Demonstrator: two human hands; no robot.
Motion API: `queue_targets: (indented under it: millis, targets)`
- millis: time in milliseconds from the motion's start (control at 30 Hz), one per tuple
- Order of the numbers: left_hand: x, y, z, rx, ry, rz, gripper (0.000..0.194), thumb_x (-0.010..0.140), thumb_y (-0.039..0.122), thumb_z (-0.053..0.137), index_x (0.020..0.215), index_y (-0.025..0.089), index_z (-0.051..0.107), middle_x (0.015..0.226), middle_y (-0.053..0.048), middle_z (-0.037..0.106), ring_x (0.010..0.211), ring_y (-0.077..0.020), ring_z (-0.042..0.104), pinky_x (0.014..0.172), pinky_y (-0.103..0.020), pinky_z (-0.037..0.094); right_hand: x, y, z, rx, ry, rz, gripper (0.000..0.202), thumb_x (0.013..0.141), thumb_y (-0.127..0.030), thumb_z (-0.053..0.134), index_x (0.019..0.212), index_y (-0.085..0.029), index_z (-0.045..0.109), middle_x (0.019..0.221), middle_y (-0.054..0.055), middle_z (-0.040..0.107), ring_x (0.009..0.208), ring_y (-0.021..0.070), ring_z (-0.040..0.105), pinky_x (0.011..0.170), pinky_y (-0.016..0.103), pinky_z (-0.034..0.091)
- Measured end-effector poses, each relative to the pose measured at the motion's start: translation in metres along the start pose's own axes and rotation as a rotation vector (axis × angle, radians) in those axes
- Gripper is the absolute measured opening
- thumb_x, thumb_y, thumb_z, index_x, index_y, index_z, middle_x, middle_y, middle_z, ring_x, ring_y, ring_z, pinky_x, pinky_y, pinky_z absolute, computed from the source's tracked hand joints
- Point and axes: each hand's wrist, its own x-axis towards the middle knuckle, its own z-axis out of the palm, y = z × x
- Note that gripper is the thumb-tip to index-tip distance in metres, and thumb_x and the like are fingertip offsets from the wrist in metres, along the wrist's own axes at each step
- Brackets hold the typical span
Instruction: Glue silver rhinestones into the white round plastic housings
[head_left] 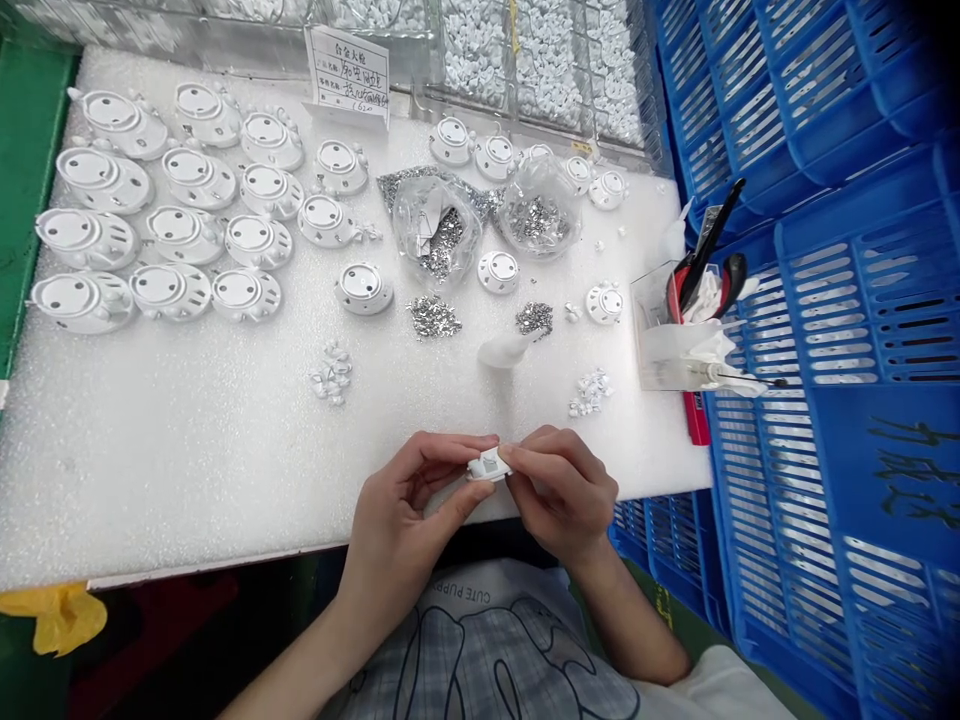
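A small white plastic part point(487, 464) with a recess in its face sits between my two hands, close to the table's front edge. My left hand point(416, 490) pinches its left end between thumb and fingers. On its right end, the thumb and fingers of my right hand point(562, 485) are closed. Just beyond the hands stands a white squeeze bottle point(504, 348) with a narrow tip. Past it lie two small piles of metal pieces point(435, 317), and little white parts point(590, 392) are heaped to the right.
Rows of white oval housings point(180, 235) cover the table's left. Plastic bags of metal pieces point(439, 230) lie mid-table. At right, a clear box point(652, 345) holds pliers point(705, 250), beside blue crates point(832, 330). A compartment tray point(540, 70) and a paper label point(347, 75) are behind.
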Motion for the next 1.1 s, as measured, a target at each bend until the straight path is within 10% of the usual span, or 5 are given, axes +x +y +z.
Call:
queue_targets:
  millis: [500,833,1100]
  targets:
    - [0.0,0.0,0.003,-0.002,0.001,0.064,0.014,0.09,0.018,0.083,0.099,0.026,0.077,0.11,0.0,0.085,0.108,-0.0155,0.081,0.098,-0.019,0.063,-0.001,-0.001,0.0,0.04,0.016,0.08,0.035,0.089,0.0,0.068,0.112,-0.026,0.072,0.083,-0.002,0.066,0.067,0.012,0.065,0.057,0.024,0.057]
    - [0.003,0.017,-0.019,0.24,-0.27,-0.18,0.034,0.092,0.034,0.08,0.127,0.031,0.078,0.124,-0.001,0.081,0.118,-0.0231,0.076,0.104,-0.03,0.061,0.002,-0.003,-0.006,0.053,-0.077,-0.011,0.037,0.091,0.001,0.063,0.115,-0.025,0.073,0.089,0.001,0.074,0.077,0.013,0.073,0.067,0.022,0.062]
    - [-0.016,0.029,-0.071,0.836,0.29,0.331,0.034,0.098,0.026,0.071,0.132,0.032,0.069,0.127,-0.005,0.073,0.12,-0.0253,0.071,0.106,-0.037,0.058,0.005,-0.004,-0.004,-0.039,-0.04,-0.023,0.033,0.091,-0.003,0.067,0.114,-0.026,0.075,0.088,0.001,0.076,0.074,0.015,0.075,0.063,0.024,0.063]
